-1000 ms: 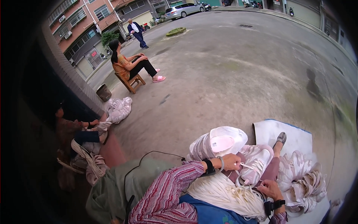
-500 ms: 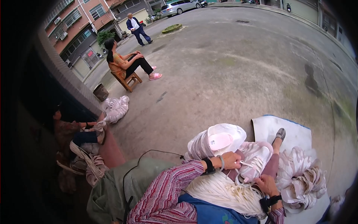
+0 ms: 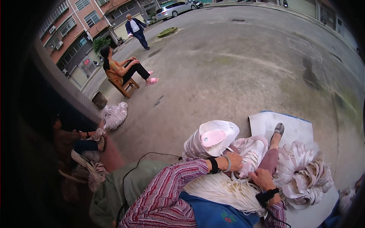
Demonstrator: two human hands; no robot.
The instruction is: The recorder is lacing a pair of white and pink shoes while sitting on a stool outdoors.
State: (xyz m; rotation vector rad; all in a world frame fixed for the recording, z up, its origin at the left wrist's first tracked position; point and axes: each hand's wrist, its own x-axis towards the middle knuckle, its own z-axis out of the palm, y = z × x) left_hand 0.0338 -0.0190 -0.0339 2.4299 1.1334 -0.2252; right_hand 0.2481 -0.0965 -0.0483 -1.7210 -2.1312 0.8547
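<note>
A pale pink and white shoe upper (image 3: 251, 152) with white lacing rests across my lap. My left hand (image 3: 233, 162) is closed at its left side, fingers curled by the lace holes; the lace end in it hardly shows. My right hand (image 3: 262, 178) is at the near end of the upper, thumb and fingers pinched together; what lies between them is too small to make out. Under both hands a thick bundle of loose white shoelaces (image 3: 218, 192) spreads over my blue apron (image 3: 213, 211). Just beyond my left hand stands a stack of nested uppers (image 3: 195, 142), a pink insole facing up.
More uppers (image 3: 304, 173) lie heaped on a white sheet (image 3: 279, 123) at my right. At left, a co-worker (image 3: 72, 138) handles an upper beside another pile (image 3: 115, 116). Farther off are a seated person (image 3: 119, 70), a standing person (image 3: 136, 30) and a bucket (image 3: 99, 100).
My right hand has moved slightly up and left along the upper, its fingers curling more. My left hand stays by the laces. The view has shifted a little; the standing person has changed stance.
</note>
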